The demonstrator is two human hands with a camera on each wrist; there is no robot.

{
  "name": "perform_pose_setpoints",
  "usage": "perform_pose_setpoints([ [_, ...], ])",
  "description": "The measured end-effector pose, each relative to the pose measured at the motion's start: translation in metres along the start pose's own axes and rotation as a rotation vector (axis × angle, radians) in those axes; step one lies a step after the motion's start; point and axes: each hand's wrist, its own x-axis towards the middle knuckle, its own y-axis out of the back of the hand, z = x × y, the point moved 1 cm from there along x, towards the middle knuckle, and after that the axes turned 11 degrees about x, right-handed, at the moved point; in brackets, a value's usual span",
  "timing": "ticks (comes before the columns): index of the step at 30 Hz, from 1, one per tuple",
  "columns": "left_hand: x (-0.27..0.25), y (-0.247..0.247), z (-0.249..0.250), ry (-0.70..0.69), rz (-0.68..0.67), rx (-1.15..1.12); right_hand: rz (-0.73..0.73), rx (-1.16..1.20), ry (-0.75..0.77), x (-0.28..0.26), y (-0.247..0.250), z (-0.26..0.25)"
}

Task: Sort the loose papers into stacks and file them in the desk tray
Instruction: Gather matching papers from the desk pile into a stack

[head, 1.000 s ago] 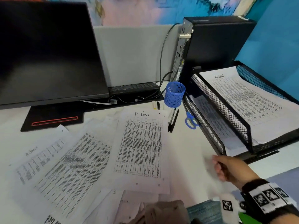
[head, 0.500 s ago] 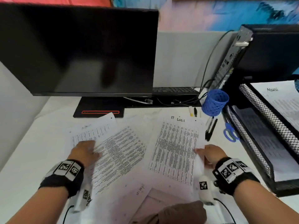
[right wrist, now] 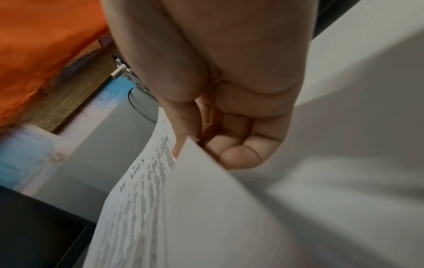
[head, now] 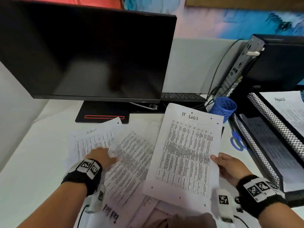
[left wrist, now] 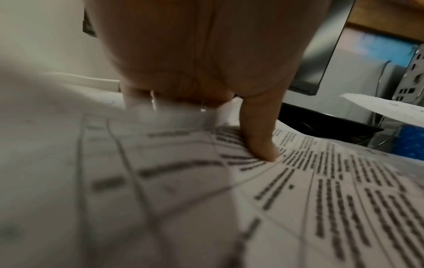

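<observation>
My right hand (head: pixel 226 165) pinches the right edge of the sheet headed "IT LOGS" (head: pixel 185 150) and holds it raised off the desk; the right wrist view shows thumb and curled fingers (right wrist: pixel 238 154) clamped on that sheet (right wrist: pixel 183 208). My left hand (head: pixel 102 157) presses on the loose printed papers (head: pixel 130 162) left of it, thumb tip (left wrist: pixel 263 150) down on a printed sheet (left wrist: pixel 298 190). A sheet headed "Admin" (head: pixel 92 137) lies under that hand. The black mesh desk tray (head: pixel 266 140) stands at the right, with an "Admin" sheet (head: pixel 286 109) in its upper tier.
A dark monitor (head: pixel 85 51) stands at the back, its base (head: pixel 102 114) just behind the papers. A blue mesh pen cup (head: pixel 223 107), blue-handled scissors (head: pixel 236 142) and a black computer tower (head: pixel 271 63) crowd the space beside the tray. More sheets lie near the front edge.
My right hand has lifted the IT LOGS sheet off the desk and tilted it up. The left hand slid right across the papers.
</observation>
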Motion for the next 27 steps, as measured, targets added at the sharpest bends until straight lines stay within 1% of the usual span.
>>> perform_pose_setpoints([
  [2, -0.005, 0.002, 0.002, -0.011, 0.021, -0.221, -0.013, -0.009, -0.005, -0.002, -0.008, 0.001],
  [4, -0.015, 0.002, 0.003, -0.009, 0.046, -0.48, 0.003, -0.053, 0.0, 0.0, -0.022, 0.003],
  [5, -0.018, 0.001, 0.004, -0.018, 0.04, -0.582, 0.003, -0.073, -0.003, -0.003, -0.032, 0.004],
  [6, -0.023, -0.001, 0.006, -0.042, 0.023, -0.635, -0.006, -0.109, -0.013, -0.003, -0.042, 0.006],
  [8, -0.036, -0.007, 0.014, -0.081, -0.005, -0.636, -0.015, -0.206, -0.035, -0.003, -0.062, 0.012],
  [11, -0.06, -0.018, 0.031, -0.025, -0.013, -0.706, -0.031, -0.333, -0.05, 0.004, -0.088, 0.025],
  [13, -0.076, -0.028, 0.043, 0.02, -0.088, -0.792, -0.055, -0.45, -0.013, 0.007, -0.103, 0.032],
  [14, -0.084, -0.033, 0.05, 0.0, -0.135, -0.81, -0.07, -0.529, 0.005, 0.006, -0.11, 0.034],
  [15, -0.089, -0.038, 0.055, -0.034, -0.154, -0.81, -0.094, -0.616, 0.024, 0.001, -0.116, 0.035],
  [16, -0.094, -0.041, 0.059, -0.045, -0.136, -0.786, -0.124, -0.682, 0.036, -0.002, -0.121, 0.036],
  [17, -0.096, -0.044, 0.062, -0.037, -0.083, -0.74, -0.138, -0.707, 0.048, -0.003, -0.122, 0.037],
  [18, -0.094, -0.048, 0.059, -0.003, -0.013, -0.701, -0.119, -0.712, 0.055, -0.003, -0.122, 0.036],
  [19, -0.094, -0.048, 0.057, 0.04, 0.059, -0.676, -0.093, -0.67, 0.034, -0.001, -0.121, 0.037],
  [21, -0.088, -0.051, 0.039, 0.172, 0.194, -0.607, -0.067, -0.458, -0.023, 0.001, -0.118, 0.035],
  [22, -0.084, -0.053, 0.026, 0.241, 0.262, -0.548, -0.061, -0.427, -0.039, 0.002, -0.116, 0.032],
  [23, -0.083, -0.05, 0.013, 0.315, 0.314, -0.487, -0.065, -0.465, -0.014, 0.003, -0.113, 0.029],
  [25, -0.079, -0.046, -0.014, 0.451, 0.358, -0.446, -0.078, -0.601, 0.046, 0.004, -0.106, 0.024],
  [26, -0.08, -0.043, -0.025, 0.505, 0.33, -0.438, -0.052, -0.631, 0.046, 0.004, -0.101, 0.019],
  [27, -0.078, -0.041, -0.035, 0.545, 0.287, -0.43, -0.027, -0.671, 0.083, 0.007, -0.096, 0.017],
])
